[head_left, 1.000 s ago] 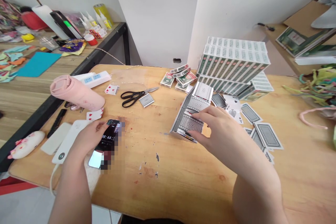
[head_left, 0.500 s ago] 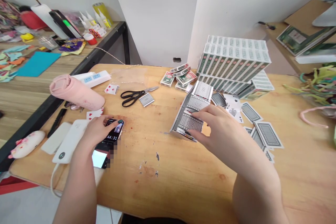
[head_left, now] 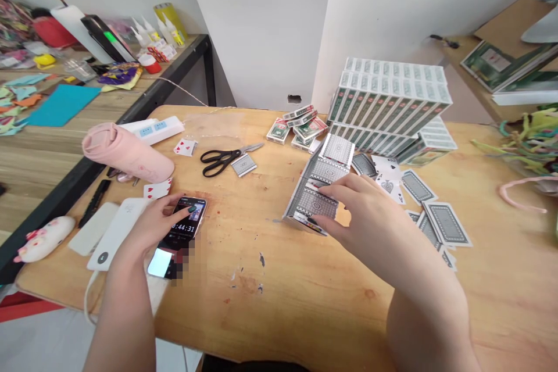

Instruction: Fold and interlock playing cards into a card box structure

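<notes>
My right hand [head_left: 366,209] grips the right side of an upright structure of folded playing cards [head_left: 317,203], thumb low and fingers at a gap higher up. Its patterned grey backs face me, and the palm hides part of it. At the left, my left hand [head_left: 152,218] lies over the edge of a phone [head_left: 185,226], its thumb stretched across the lit screen, which shows large digits. Beside that hand is a white power bank [head_left: 117,232] with a cable. Loose playing cards [head_left: 447,224] lie to the right of my right hand.
Black scissors [head_left: 220,161] lie near a small folded card piece [head_left: 244,165]. Boxed card decks [head_left: 387,99] form a tall stack at the back right, with several loose boxes [head_left: 299,128] beside it. A pink roll [head_left: 126,154] and a power strip [head_left: 161,129] are at the left.
My left thumb has slid leftward over the phone screen, uncovering more of the digits. My right hand and the card structure have stayed in place.
</notes>
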{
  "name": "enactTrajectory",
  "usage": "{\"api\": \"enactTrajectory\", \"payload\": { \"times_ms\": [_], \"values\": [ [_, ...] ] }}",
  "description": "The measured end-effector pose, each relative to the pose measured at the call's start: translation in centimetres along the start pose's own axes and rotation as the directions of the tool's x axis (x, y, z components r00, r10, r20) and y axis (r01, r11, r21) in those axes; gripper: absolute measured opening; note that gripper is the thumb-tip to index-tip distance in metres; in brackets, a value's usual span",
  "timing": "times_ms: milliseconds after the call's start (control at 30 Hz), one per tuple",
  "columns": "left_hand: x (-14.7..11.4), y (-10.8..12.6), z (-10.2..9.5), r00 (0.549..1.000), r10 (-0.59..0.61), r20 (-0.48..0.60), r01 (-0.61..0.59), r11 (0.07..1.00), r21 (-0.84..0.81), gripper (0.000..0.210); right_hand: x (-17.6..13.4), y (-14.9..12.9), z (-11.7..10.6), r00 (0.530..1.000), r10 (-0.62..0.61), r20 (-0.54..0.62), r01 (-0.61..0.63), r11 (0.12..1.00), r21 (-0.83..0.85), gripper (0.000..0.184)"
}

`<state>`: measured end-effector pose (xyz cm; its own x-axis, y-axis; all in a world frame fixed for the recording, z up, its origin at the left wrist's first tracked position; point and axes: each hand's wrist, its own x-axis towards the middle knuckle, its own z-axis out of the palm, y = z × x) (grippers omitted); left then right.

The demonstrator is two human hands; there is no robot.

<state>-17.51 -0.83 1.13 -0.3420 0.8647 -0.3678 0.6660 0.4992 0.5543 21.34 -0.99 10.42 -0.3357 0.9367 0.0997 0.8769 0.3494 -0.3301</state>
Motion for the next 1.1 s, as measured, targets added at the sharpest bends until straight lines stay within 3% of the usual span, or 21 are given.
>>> {"api": "enactTrajectory", "payload": {
  "times_ms": [233,500,767,967,1100],
  "values": [
    [-0.8,-0.2,0.0,1.000,0.009,0.027,-0.007,0.998,-0.066,0.081,0.0,0.0,0.1,1.000,0.014,-0.003,-0.014,1.000,0.000,0.018],
    [-1.5,-2.2,-1.5,0.983,0.047,0.175,-0.024,0.991,-0.128,0.098,-0.1,-0.2,0.0,1.000,0.020,-0.001,-0.020,1.000,-0.013,0.018],
    [-1.4,-1.6,-1.2,0.990,0.016,0.138,0.002,0.992,-0.128,0.095,-0.1,-0.2,0.1,1.000,0.022,-0.006,-0.022,1.000,-0.012,0.017],
    [-2.0,-3.4,-1.6,0.983,0.009,0.185,-0.003,0.999,-0.033,0.094,-0.1,-0.2,0.0,1.000,0.023,-0.002,-0.023,1.000,-0.005,0.016],
    [-2.7,-4.9,-1.8,0.967,0.090,0.239,-0.118,0.987,0.107,0.105,-0.1,-0.1,0.0,1.000,0.015,-0.007,-0.015,1.000,-0.004,0.017]
  ]
}}
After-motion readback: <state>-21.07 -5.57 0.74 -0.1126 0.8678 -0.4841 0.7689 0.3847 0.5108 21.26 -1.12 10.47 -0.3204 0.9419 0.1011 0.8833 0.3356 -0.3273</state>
